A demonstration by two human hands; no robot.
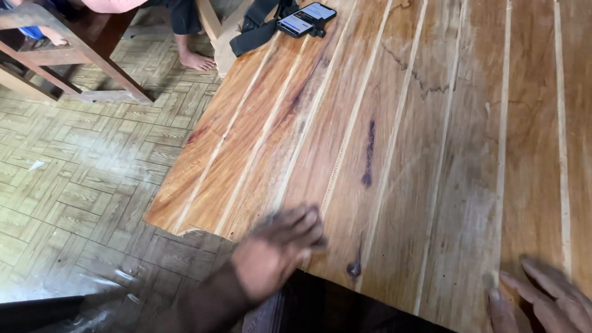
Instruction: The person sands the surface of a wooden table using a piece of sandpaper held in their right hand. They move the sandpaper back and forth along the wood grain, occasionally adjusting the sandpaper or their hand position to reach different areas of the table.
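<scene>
Both hands lie flat and open on the wooden tabletop: left hand blurred at its near edge, right hand nearby, apparently rubbing the surface; the next stroke needs steady pressure.

Counter: orange-brown planks, pale stripes, dark knot streaks. Floor left of the counter: grey-tan basket-weave parquet. Phone on the counter's far edge: black, lit screen.

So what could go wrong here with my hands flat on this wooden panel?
The panel's near-left corner looks chipped and jagged, close to your left hand, so a splinter or scrape seems possible. The phone sits near the far edge, and could slide off if the panel shifts. Someone's bare foot stands on the floor by that far corner and might get bumped.
</scene>
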